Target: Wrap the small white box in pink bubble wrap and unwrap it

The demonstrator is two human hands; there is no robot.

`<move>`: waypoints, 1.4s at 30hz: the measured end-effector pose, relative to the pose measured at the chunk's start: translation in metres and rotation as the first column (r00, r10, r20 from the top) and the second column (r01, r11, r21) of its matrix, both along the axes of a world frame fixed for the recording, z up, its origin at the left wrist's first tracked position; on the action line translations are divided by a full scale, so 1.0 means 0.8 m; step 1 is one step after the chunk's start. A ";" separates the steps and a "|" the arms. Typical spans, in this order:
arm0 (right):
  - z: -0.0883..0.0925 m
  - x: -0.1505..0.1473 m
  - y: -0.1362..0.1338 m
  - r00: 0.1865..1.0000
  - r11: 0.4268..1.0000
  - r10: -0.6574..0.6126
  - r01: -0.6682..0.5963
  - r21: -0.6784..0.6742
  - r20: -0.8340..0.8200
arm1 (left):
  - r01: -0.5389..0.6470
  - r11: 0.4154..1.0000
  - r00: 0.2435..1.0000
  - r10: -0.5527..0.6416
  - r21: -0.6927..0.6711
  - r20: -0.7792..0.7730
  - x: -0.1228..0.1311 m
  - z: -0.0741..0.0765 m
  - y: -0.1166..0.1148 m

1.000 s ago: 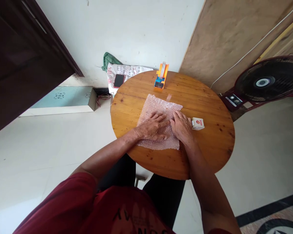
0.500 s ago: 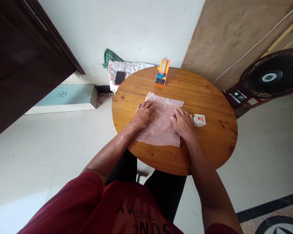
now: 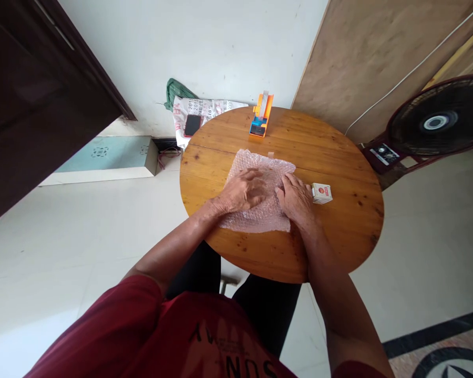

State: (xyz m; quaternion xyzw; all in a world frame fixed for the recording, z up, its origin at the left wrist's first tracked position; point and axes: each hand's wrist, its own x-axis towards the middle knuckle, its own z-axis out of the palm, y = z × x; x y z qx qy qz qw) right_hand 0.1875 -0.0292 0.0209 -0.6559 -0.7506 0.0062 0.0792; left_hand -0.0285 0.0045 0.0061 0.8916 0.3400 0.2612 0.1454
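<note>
A pinkish sheet of bubble wrap [image 3: 260, 220] lies on the round wooden table [image 3: 339, 226], in front of my body. My left hand [image 3: 244, 191] is over the middle of the sheet, its fingers stretched out and slightly bent. Flat on the sheet's right edge rests my right hand [image 3: 295, 197], fingers spread, holding nothing. Just beyond its fingertips, to the right, is a small white box [image 3: 322, 193] with a red print. A bit of clear tape [image 3: 270, 155] shows at the sheet's far edge. Whether something lies inside the wrap, I cannot tell.
An orange and blue tape dispenser [image 3: 261, 118] stands near the table's far edge. Behind the table's left side, a dark phone [image 3: 193, 126] lies on a printed white sack [image 3: 205, 107]. A large fan [image 3: 437, 123] stands at the right, by a wooden board [image 3: 339, 63].
My left hand has moved right, from the sheet's left edge to over its middle. My right hand has stayed in place.
</note>
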 end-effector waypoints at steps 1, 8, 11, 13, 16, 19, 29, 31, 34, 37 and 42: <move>0.000 0.000 0.000 1.000 1.000 0.002 -0.002 0.002 0.001 | 0.038 0.999 0.998 -0.039 -0.022 -0.052 0.002 0.000 -0.003; 0.000 0.004 -0.003 0.999 0.999 0.041 -0.040 0.036 -0.023 | 0.056 0.995 0.974 -0.073 -0.086 -0.213 0.009 -0.002 -0.009; -0.001 0.004 -0.002 1.000 0.999 0.028 -0.027 0.034 -0.015 | 0.055 0.995 0.972 -0.073 -0.087 -0.223 0.009 -0.002 -0.009; -0.001 0.003 -0.001 1.000 0.999 0.022 -0.022 0.032 -0.007 | 0.042 0.994 0.970 -0.064 -0.098 -0.233 0.009 -0.002 -0.009; -0.002 0.003 -0.001 0.999 0.998 0.033 -0.032 0.050 -0.011 | 0.008 0.993 0.968 -0.036 -0.114 -0.249 0.009 0.001 -0.009; -0.002 0.003 -0.004 0.999 0.997 0.042 -0.041 0.064 -0.016 | -0.018 0.993 0.964 -0.013 -0.114 -0.267 0.008 0.003 -0.008; 0.007 -0.006 -0.014 0.967 0.961 0.245 -0.234 0.148 -0.067 | -0.061 0.991 0.952 0.021 -0.123 -0.304 0.008 0.007 -0.007; 0.008 -0.008 -0.015 0.959 0.960 0.271 -0.265 0.087 -0.076 | -0.064 0.991 0.951 0.024 -0.121 -0.308 0.008 0.008 -0.008; 0.013 -0.005 -0.018 0.958 0.960 0.278 -0.279 -0.008 -0.078 | -0.066 0.989 0.948 0.021 -0.131 -0.317 0.008 0.010 -0.008; 0.023 0.003 -0.020 0.959 0.953 0.278 -0.282 -0.108 -0.046 | -0.060 0.988 0.947 0.011 -0.144 -0.321 0.007 0.011 -0.007; 0.032 0.021 -0.020 0.949 0.922 0.304 -0.316 -0.224 -0.086 | -0.049 0.989 0.952 0.003 -0.141 -0.307 0.004 0.008 -0.002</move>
